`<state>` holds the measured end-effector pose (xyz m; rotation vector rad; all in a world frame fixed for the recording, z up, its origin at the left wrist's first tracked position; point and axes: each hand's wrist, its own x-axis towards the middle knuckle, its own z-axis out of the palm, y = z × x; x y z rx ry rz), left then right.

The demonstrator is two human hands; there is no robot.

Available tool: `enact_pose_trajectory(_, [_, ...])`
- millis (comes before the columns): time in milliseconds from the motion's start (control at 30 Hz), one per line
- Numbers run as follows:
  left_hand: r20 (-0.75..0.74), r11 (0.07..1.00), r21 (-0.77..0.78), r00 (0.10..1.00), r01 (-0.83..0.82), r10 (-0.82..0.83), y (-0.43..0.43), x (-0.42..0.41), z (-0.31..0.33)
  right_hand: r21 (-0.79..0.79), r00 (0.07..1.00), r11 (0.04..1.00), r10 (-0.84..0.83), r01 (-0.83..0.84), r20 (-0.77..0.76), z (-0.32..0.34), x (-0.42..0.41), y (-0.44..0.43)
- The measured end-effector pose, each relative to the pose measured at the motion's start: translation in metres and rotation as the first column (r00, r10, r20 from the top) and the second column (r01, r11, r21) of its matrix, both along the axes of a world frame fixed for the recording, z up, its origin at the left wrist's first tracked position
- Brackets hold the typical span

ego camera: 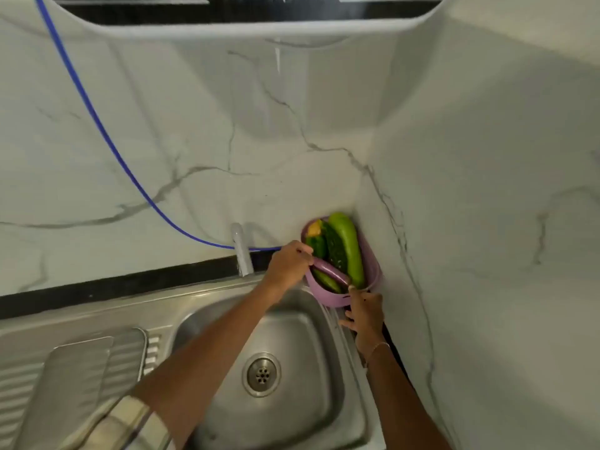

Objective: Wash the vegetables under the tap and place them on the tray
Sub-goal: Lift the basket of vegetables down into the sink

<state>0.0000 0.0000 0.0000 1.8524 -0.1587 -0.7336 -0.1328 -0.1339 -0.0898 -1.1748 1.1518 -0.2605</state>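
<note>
eggplant (329, 271): purple, lying across the near rim of the lilac basket (328, 297), over cucumbers (316, 245) and a pale gourd (349, 248) | left hand (287, 266): fingers curled round the eggplant's left end | right hand (365, 315): against the basket's near wall, grip cannot be told | basket: corner, right of sink (292, 336) | tray (78, 368): on drainboard, far left

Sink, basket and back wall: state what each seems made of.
Sink: likely stainless steel, brushed grey with soft reflections.
Basket: probably plastic, matte lilac with moulded slots.
Back wall: marble or marble-look tile, glossy white with grey veins; cannot tell which.
</note>
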Motion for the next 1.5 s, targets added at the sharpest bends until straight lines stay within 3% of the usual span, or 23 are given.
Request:
enact_pose_trajectory(167, [-0.28,0.984,0.034,0.944,-0.174,0.177,-0.011,0.01,-0.016,0.017,0.999,0.999,-0.027,0.028,-0.028,-0.053,0.022,-0.016])
enact_pose_trajectory(233, [-0.291,0.971,0.05,0.926,-0.236,0.24,-0.011,0.016,-0.025,-0.023,0.999,0.999,-0.038,0.038,-0.029,-0.056,0.025,-0.015])
enact_pose_trajectory(333, [-0.299,0.961,0.051,0.914,-0.273,0.275,-0.011,0.024,-0.039,0.147,0.979,0.979,-0.158,0.139,0.128,-0.025,0.022,-0.002])
enact_pose_trajectory(400, [-0.316,0.954,0.022,0.903,-0.3,0.291,-0.01,0.021,-0.046,0.181,0.962,0.97,-0.196,0.162,0.19,-0.02,0.015,0.001])
enact_pose_trajectory(633, [-0.375,0.946,-0.09,0.891,-0.311,0.257,0.015,-0.003,-0.077,0.195,0.96,0.96,-0.234,0.203,0.152,-0.009,-0.03,0.005])
enact_pose_trajectory(800, [-0.297,0.952,-0.197,0.94,-0.234,0.17,0.033,-0.012,-0.075,0.185,0.976,0.977,-0.139,0.107,0.169,-0.008,-0.083,0.024])
enact_pose_trajectory(1000, [-0.26,0.938,-0.178,0.934,-0.297,0.246,0.077,-0.023,-0.08,0.083,0.99,0.991,0.094,-0.102,0.101,-0.013,-0.116,0.037])
enact_pose_trajectory(1233, [-0.351,0.861,0.045,0.799,-0.507,0.489,0.164,-0.038,-0.126,0.09,0.941,0.939,0.337,-0.333,-0.033,-0.04,-0.1,0.061])
enact_pose_trajectory(1500, [-0.399,0.782,0.181,0.682,-0.596,0.613,0.217,-0.051,-0.166,-0.057,0.795,0.807,0.562,-0.588,-0.229,-0.08,-0.027,0.07])
